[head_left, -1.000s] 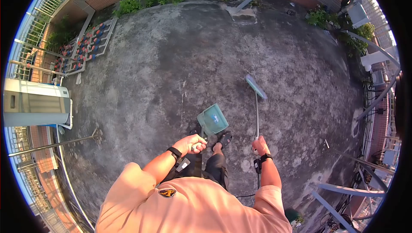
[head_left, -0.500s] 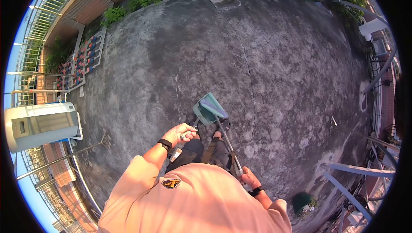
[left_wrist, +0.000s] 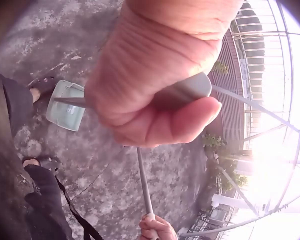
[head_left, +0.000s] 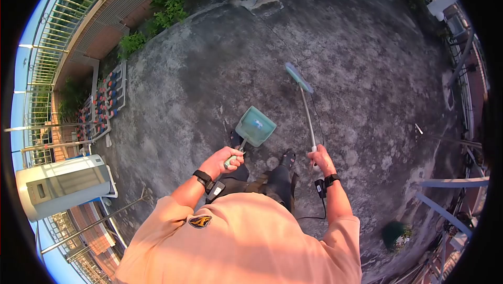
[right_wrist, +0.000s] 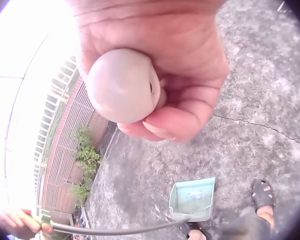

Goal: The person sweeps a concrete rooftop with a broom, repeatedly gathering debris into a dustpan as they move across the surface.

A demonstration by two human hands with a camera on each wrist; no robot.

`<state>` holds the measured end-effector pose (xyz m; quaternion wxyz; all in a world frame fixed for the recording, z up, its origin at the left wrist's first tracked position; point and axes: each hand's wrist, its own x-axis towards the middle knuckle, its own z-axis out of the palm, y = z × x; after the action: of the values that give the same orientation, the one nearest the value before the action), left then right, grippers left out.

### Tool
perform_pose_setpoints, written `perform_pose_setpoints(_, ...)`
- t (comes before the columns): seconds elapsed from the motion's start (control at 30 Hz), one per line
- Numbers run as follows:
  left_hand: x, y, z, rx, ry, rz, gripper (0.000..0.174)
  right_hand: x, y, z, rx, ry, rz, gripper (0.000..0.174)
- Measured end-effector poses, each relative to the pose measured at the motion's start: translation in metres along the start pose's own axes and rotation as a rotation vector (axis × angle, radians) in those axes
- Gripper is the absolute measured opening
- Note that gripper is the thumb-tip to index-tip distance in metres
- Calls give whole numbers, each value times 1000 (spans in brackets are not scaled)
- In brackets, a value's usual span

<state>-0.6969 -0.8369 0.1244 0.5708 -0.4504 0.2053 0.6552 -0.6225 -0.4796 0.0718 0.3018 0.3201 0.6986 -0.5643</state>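
My left hand (head_left: 222,162) grips the handle of a pale green dustpan (head_left: 267,123), which sits low before my feet, its open side facing away from me. Inside it lies a small white-and-blue piece of litter (right_wrist: 193,195). The fingers of my right hand (head_left: 322,159) curl round the top of a broom's grey stick (head_left: 307,111). In the right wrist view, the rounded pale end of that stick (right_wrist: 122,86) pokes out of the fist. Ahead and right of the dustpan, the light blue broom head (head_left: 298,77) is out over the concrete, apart from the pan.
My sandalled feet (head_left: 287,157) stand close behind the dustpan. A small white stick-like piece (head_left: 418,128) lies on the floor at right. A boxy white unit (head_left: 65,184), pipes with red and blue fittings (head_left: 105,98) and metal struts (head_left: 453,183) line the sides. Plants (head_left: 170,12) grow along the far wall.
The broom head came back over the dustpan half a second ago and is now out ahead to the right again. My right hand moved back, then forward. The left hand keeps its hold.
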Motion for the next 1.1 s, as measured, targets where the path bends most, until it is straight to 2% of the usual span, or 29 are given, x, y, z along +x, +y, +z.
perform_pose_setpoints(0.03, -3, 11, -3, 12, -4, 4, 12, 8, -21, 6, -38, 59, 27, 18)
perform_pose_setpoints(0.1, -6, 37, -6, 10, -46, -6, 13, 45, -28, 23, -10, 82, -8, 20)
perform_pose_setpoints(0.17, -9, 60, -13, 26, -17, -40, 13, 81, -25, 47, -78, 69, -162, 20)
perform_pose_setpoints(0.2, -10, 72, -16, 12, -29, -68, 14, 83, -35, 66, -24, 138, -77, 22)
perform_pose_setpoints(0.23, -13, 85, -15, 1, -36, -56, 14, 90, -41, 82, -120, 127, 64, 23)
perform_pose_setpoints(0.3, -19, 104, -15, 30, 17, -99, 14, 145, 48, 114, -373, -65, -145, 29)
perform_pose_setpoints(0.37, -31, 120, -8, 53, 99, -52, 13, 93, 20, 143, -395, -33, 160, 34)
perform_pose_setpoints(0.43, -33, 138, -15, 174, 149, -31, 12, 24, -11, 167, -225, -177, 235, 38)
perform_pose_setpoints(0.47, -32, 146, -22, 178, 118, -39, 13, 10, 12, 176, -428, -251, 280, 37)
perform_pose_setpoints(0.5, -32, 153, -30, 179, 86, -42, 13, 3, 54, 184, -508, -309, 181, 41)
perform_pose_setpoints(0.57, -32, 166, -40, 190, 63, -63, 12, -49, 14, 187, -386, -336, 235, 36)
perform_pose_setpoints(0.67, -30, 178, -52, 134, 40, -115, 11, -82, 20, 189, 86, -207, 219, 21)
perform_pose_setpoints(0.9, -39, 167, -32, 341, 77, -124, 10, -128, -10, 184, 475, -16, 283, 14)
perform_pose_setpoints(1.1, -7, 154, 12, 473, 132, -271, 11, -112, 47, 142, 652, 223, 247, 13)
